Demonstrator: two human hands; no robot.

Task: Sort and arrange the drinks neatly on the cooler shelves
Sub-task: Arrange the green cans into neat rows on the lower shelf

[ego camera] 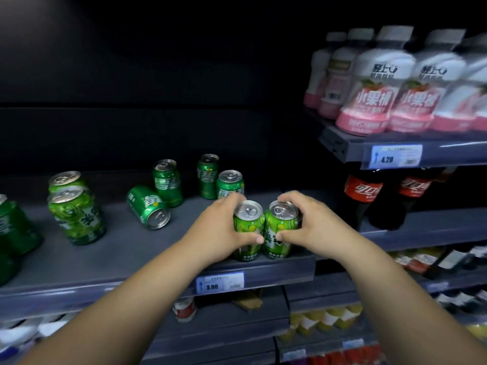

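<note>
- Now both hands are working at the front edge of the grey shelf (118, 262), just above the price tag (220, 281).
- Nearest me, the left hand (224, 227) is curling round a light-green can (247, 230), thumb in front, fingers behind.
- Beside it, the right hand (308, 225) is gripping a second light-green can (280, 233) the same way; both are standing upright, touching side by side.
- Behind them, a tipped dark-green can (147, 206) is lying on its side near three upright dark-green cans (208, 176).
- Further left, two more pale cans (76, 214) are sitting close together.
- Off right, cola bottles (363, 196) are standing on the neighbouring shelf.
</note>
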